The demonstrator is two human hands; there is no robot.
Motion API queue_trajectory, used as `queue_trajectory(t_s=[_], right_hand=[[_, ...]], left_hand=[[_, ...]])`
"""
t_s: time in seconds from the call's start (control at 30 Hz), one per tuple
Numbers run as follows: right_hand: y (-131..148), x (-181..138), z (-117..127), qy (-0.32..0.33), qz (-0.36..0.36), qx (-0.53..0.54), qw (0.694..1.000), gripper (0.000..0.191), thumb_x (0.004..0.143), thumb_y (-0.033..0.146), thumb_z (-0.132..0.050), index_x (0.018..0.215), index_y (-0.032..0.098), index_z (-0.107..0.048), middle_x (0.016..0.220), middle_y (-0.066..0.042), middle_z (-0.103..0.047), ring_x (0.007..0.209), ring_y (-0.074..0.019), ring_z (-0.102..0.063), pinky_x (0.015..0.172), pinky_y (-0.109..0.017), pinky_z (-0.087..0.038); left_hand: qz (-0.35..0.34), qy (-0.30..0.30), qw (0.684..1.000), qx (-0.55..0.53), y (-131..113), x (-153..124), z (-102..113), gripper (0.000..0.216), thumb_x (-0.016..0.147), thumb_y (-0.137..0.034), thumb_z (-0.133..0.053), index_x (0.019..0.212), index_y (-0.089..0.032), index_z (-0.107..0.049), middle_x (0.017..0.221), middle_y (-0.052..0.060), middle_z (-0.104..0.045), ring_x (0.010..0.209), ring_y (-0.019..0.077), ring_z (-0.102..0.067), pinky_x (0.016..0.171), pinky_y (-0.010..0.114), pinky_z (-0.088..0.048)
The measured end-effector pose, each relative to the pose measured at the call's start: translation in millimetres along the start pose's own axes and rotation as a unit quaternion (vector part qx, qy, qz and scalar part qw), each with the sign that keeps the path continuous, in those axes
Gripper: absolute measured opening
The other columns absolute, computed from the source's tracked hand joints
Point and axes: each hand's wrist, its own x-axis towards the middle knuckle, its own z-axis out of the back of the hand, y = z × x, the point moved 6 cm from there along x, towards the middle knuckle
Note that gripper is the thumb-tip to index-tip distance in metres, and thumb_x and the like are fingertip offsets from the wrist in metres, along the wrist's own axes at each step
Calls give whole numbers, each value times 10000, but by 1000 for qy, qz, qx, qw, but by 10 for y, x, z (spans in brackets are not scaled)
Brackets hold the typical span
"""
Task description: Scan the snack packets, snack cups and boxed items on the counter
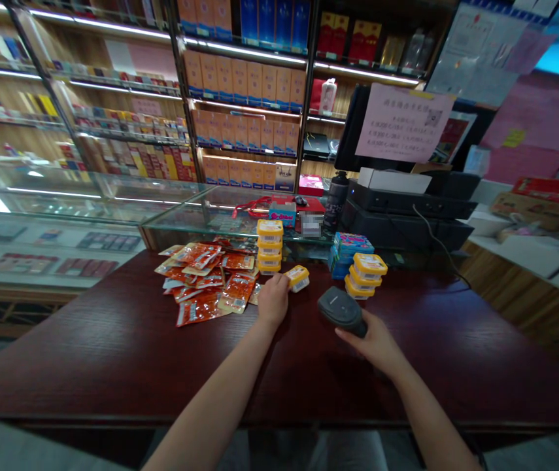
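Observation:
My left hand (273, 299) is closed on a small yellow-lidded plastic tub (298, 279), tilted above the dark wooden counter. My right hand (376, 341) grips the handle of a dark grey barcode scanner (340, 309), whose head points toward the tubs. Behind my left hand rises a stack of yellow tubs (270, 247). Three more yellow tubs (363, 276) are stacked unevenly beyond the scanner, beside blue patterned boxes (350, 252). Left of my left hand lies a loose heap of orange-red snack packets (205, 275).
The dark wooden counter (161, 366) meets a glass display case (181, 219) at the back. A monitor with a pink sign (401, 124) stands over black equipment (406, 203) with a trailing cable. A black bottle (337, 196) is beside it. Shelves of boxes (250, 85) line the wall.

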Motion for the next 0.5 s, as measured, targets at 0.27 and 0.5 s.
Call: queue_trajectory(t_s=[0.27, 0.5], right_hand=[[-148, -8, 97, -113, 48, -290, 949, 335, 722, 304, -625, 1047, 226, -632, 839, -54, -741, 720, -253, -694, 557, -284, -444], [-268, -122, 0, -152, 141, -332, 920, 329, 739, 246, -545, 1057, 176, -597, 970, -103, -721, 776, -250, -685, 630, -320, -486]], left_hand=[[-23, -5, 1000, -13, 3, -32, 25, 230, 865, -96, -432, 990, -229, -571, 1087, 55, -609, 943, 198, -574, 794, 307, -444], [-7, -34, 999, -10, 42, -71, 108, 281, 834, -58, -427, 989, -229, -586, 1075, 66, -613, 978, 223, -553, 831, 336, -452]])
